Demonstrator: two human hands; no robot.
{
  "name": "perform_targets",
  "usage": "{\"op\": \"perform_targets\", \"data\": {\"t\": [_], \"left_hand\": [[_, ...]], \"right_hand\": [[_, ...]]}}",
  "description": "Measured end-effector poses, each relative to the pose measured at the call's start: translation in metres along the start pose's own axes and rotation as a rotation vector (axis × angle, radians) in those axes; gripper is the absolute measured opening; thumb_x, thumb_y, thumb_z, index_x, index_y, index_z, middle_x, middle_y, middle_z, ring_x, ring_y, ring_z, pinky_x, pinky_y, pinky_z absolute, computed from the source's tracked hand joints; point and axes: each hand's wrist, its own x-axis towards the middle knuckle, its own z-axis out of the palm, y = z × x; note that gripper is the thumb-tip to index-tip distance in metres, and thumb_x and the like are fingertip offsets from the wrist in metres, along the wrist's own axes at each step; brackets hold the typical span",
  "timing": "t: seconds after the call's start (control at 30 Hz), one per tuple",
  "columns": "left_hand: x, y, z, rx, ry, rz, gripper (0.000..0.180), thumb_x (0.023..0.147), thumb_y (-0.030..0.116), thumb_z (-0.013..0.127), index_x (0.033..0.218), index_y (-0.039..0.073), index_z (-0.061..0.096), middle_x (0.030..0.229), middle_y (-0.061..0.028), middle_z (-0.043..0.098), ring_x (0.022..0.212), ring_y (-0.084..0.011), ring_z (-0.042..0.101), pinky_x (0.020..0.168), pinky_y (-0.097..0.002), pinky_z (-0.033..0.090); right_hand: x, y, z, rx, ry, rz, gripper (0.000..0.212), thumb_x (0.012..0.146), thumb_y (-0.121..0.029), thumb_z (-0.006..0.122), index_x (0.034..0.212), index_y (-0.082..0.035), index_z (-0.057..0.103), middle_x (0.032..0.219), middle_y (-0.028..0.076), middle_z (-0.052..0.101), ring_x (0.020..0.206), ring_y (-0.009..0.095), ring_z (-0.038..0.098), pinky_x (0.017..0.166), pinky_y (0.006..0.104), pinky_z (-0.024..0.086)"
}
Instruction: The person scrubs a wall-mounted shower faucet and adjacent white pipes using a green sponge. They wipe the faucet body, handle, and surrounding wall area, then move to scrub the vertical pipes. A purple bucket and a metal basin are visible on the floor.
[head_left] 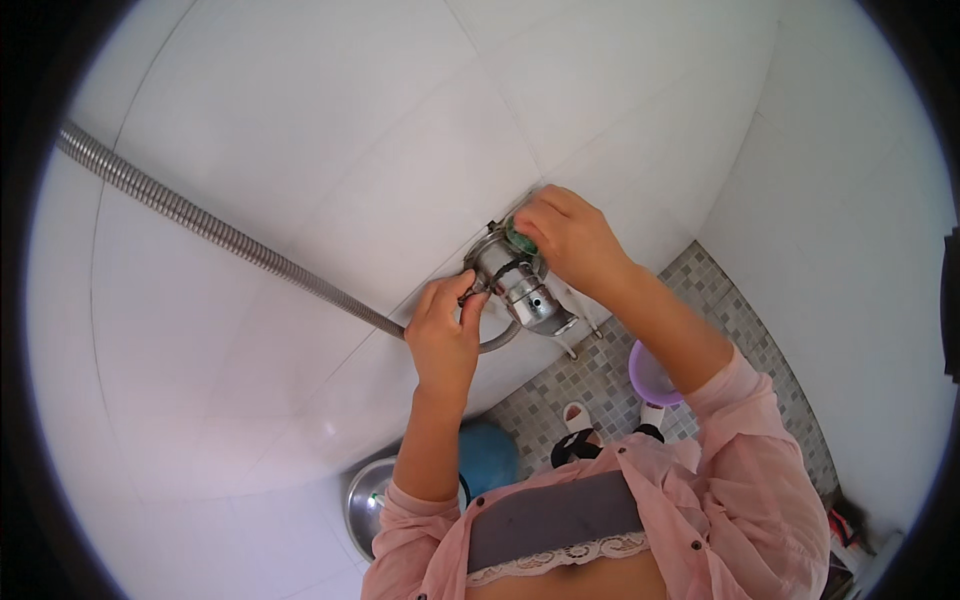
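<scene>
A chrome shower faucet (520, 288) juts out from the white tiled wall in the middle of the head view. Thumb and fingers of my left hand (445, 330) pinch the left side of its body, near a small dark fitting. On the faucet's other side, my right hand (575, 238) presses a green scouring pad (519, 238) against the base by the wall. Most of the pad is hidden under my curled fingers. A ribbed metal shower hose (240, 246) runs from the upper left down behind my left hand and loops beneath the faucet.
Below, the floor (550, 385) has small grey mosaic tiles. A purple basin (645, 378) stands under my right forearm. To the lower left are a metal basin (358, 500) and a blue tub (490, 455). A second white wall (850, 220) rises at the right.
</scene>
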Motion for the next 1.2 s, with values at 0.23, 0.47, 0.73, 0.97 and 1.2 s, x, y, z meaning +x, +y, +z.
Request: {"op": "perform_targets", "data": {"t": [0.23,0.47,0.73,0.97,1.2], "left_hand": [[0.002,0.000,-0.003,-0.014,-0.013,-0.019,0.026,0.075,0.006,0.078,0.100,0.004,0.069,0.090,-0.0088,0.067,0.079,-0.0236,0.067,0.069,-0.0318,0.054],[0.003,0.001,-0.005,-0.019,-0.031,-0.048,0.026,0.075,0.007,0.078,0.100,0.005,0.069,0.090,-0.0083,0.067,0.079,-0.0228,0.067,0.069,-0.0321,0.054],[0.003,0.003,-0.003,0.024,-0.052,-0.025,0.025,0.077,0.009,0.078,0.100,0.005,0.069,0.090,-0.0080,0.067,0.079,-0.0237,0.067,0.069,-0.0328,0.054],[0.002,-0.004,-0.008,0.017,-0.056,-0.043,0.025,0.077,0.010,0.077,0.100,0.005,0.069,0.093,-0.0089,0.067,0.080,-0.0246,0.067,0.068,-0.0339,0.054],[0.006,0.003,-0.004,0.010,-0.073,-0.019,0.026,0.077,0.009,0.077,0.101,0.004,0.068,0.092,-0.0094,0.067,0.079,-0.0250,0.067,0.069,-0.0338,0.053]], "right_hand": [[-0.037,0.017,-0.014,0.036,0.030,-0.050,0.012,0.085,-0.004,0.067,0.096,-0.004,0.066,0.083,0.009,0.058,0.073,0.026,0.058,0.063,0.0341,0.049],[-0.025,-0.004,-0.001,0.247,0.024,0.283,0.014,0.089,-0.006,0.064,0.102,-0.007,0.065,0.085,0.010,0.059,0.076,0.026,0.060,0.067,0.0335,0.050],[0.016,0.008,-0.016,0.009,-0.346,0.170,0.007,0.085,-0.009,0.061,0.090,-0.005,0.063,0.077,0.012,0.058,0.071,0.030,0.060,0.065,0.0379,0.050],[0.007,-0.006,-0.015,0.019,-0.228,0.157,0.004,0.085,-0.008,0.060,0.085,-0.004,0.061,0.080,0.012,0.059,0.071,0.033,0.059,0.063,0.0399,0.049],[0.002,-0.003,-0.017,-0.036,-0.225,0.174,0.003,0.086,-0.009,0.062,0.086,-0.006,0.061,0.082,0.011,0.057,0.071,0.031,0.059,0.063,0.0395,0.048]]}}
